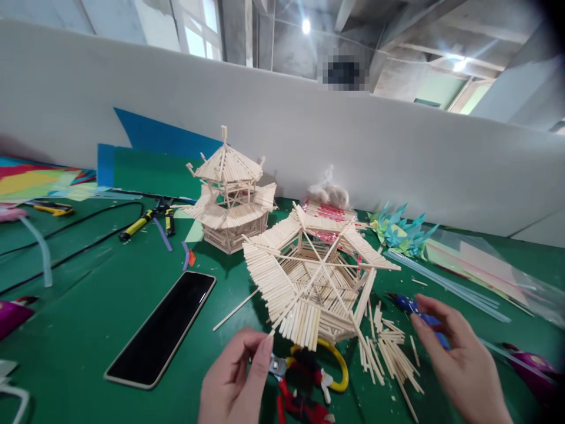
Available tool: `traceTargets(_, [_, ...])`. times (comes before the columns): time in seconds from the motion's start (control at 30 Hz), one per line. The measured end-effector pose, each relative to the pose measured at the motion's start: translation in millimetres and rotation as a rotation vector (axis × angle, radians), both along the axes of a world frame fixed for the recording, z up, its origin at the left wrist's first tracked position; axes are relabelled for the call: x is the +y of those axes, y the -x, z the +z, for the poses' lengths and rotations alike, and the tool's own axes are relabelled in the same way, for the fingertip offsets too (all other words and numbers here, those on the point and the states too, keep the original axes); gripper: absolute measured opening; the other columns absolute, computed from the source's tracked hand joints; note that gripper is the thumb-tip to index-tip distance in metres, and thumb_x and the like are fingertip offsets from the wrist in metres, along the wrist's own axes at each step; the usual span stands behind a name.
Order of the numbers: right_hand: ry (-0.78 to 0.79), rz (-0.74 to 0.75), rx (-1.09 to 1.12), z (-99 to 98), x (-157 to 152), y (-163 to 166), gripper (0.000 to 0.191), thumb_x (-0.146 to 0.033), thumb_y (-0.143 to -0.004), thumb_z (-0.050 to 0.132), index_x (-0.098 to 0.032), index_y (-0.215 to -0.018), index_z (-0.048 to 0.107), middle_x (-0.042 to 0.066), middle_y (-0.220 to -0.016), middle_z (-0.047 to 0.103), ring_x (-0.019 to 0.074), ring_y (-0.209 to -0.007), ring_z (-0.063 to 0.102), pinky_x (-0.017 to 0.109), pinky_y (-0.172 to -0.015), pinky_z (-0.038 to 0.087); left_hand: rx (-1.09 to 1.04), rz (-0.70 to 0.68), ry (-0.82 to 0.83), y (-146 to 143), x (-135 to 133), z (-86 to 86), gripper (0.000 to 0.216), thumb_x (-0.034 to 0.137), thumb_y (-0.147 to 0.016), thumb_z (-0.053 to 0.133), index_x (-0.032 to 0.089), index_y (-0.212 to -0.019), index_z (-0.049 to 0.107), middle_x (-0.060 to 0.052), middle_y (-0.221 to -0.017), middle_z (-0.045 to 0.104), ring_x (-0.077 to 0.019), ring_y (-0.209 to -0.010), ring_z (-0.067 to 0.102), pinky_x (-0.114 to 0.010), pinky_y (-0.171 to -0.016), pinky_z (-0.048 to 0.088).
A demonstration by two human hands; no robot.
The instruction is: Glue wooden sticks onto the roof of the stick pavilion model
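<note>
My left hand (236, 377) is at the bottom centre, thumb and forefinger pinched together at the front edge of a partly built stick roof (309, 277); what they pinch is too small to name. My right hand (459, 359) reaches in from the lower right, its fingers curled over a blue tool (412, 307) lying on the green table. A heap of loose short sticks (388, 353) lies between the roof and my right hand. Red-and-yellow cutters (304, 377) lie just below the roof, beside my left hand.
A finished two-tier stick pavilion (229, 194) stands behind. A black phone (163, 330) lies at the left, yellow-handled pliers (145, 221) and cables farther left. Teal paper cranes (404, 232), glue sticks (445, 282) and coloured sheets (39, 179) sit along a white partition (397, 147).
</note>
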State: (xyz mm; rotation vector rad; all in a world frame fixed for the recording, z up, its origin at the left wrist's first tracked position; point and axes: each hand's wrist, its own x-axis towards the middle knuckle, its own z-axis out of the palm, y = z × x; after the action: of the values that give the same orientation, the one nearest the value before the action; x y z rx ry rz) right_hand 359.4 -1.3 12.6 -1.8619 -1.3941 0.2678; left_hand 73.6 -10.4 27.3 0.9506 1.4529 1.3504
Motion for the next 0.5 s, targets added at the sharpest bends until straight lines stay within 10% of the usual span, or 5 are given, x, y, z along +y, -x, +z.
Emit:
traceTargets(0.23, [-0.264, 0.485, -0.024, 34.5, 14, 89, 0.027, -0.018, -0.083, 0.049, -0.024, -0.109, 0.047, 0.007, -0.11, 0.049, 0.0212, -0.102, 0.047, 0.038, -0.084, 0.04, -0.236, -0.008, 0.074, -2, 2, -15.5, 0.02, 0.038, -0.066, 0.069, 0.019, -0.061, 0.064, 0.004, -0.051, 0.053, -0.0111, -0.052, 0.043, -0.018, -0.049, 0.037])
traceTargets(0.5, [-0.259, 0.633, -0.006, 48.7, 23, 119, 0.027, -0.013, -0.081, 0.05, -0.023, -0.107, 0.048, 0.006, -0.109, 0.049, 0.018, -0.103, 0.048, 0.033, -0.085, 0.041, -0.362, -0.021, 0.082, -5, 4, -23.1, 0.02, 0.037, -0.061, 0.073, 0.018, -0.059, 0.066, 0.003, -0.051, 0.057, -0.0098, -0.05, 0.046, -0.017, -0.048, 0.038])
